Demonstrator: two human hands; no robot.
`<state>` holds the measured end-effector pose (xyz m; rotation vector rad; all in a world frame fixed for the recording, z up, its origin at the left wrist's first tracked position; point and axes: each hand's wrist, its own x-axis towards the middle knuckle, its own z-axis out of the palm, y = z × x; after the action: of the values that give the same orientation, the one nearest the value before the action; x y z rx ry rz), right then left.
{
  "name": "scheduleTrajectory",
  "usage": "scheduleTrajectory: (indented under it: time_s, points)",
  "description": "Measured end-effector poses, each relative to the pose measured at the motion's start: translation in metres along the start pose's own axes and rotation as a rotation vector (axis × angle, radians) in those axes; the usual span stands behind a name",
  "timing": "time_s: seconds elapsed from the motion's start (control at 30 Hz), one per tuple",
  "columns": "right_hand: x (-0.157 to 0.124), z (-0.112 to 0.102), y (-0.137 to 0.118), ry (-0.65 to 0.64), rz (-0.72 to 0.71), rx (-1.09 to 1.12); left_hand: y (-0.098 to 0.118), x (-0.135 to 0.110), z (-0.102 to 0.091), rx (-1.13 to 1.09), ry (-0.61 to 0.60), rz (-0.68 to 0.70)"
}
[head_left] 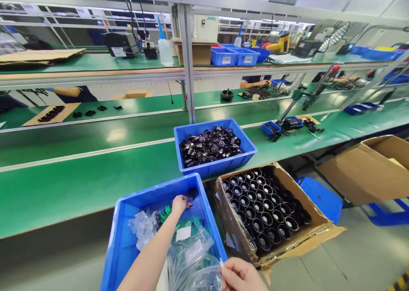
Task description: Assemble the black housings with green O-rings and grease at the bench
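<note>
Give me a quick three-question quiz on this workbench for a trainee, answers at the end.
1. Which hand is down inside the nearer blue bin? A: left; B: right.
2. True or false: as seen here, the cardboard box of cup-shaped parts is left of that bin.
3. Fill in: the farther blue bin, on the green table, holds small parts that are mostly ____ in color.

Key:
1. A, the left hand.
2. False; the cardboard box is right of it.
3. Black.
</note>
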<state>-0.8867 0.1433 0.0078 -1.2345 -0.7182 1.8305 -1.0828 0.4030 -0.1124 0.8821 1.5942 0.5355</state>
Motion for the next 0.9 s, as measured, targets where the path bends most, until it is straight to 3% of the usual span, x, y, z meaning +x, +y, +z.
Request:
scheduleTrajectory:
  time_s: [0.1, 0.2, 0.37, 0.5, 0.63, 0.9]
  points:
    - [0.031, 0.031, -0.017, -0.014, -0.051, 0.046, 0.005, -0.003, -0.003, -0.018, 0.008, 0.002]
    - [0.066, 0.06, -0.035, 0.063, -0.116, 0.1, 0.013, -0.014, -0.007, -0.083, 0.022, 0.02]
    - [0.103, 0.076, -0.049, 0.165, -0.185, 0.065, 0.019, -0.069, -0.026, -0.305, -0.037, 0.076]
    - [0.105, 0.076, -0.047, 0.106, -0.215, 0.053, 0.019, -0.138, -0.042, -0.476, -0.172, 0.119]
    - [0.095, 0.083, -0.046, 0.006, -0.208, 0.064, 0.021, -0.19, -0.047, -0.546, -0.202, 0.133]
    - [0.077, 0.094, -0.055, -0.034, -0.221, 0.109, 0.022, -0.219, -0.049, -0.537, -0.142, 0.197]
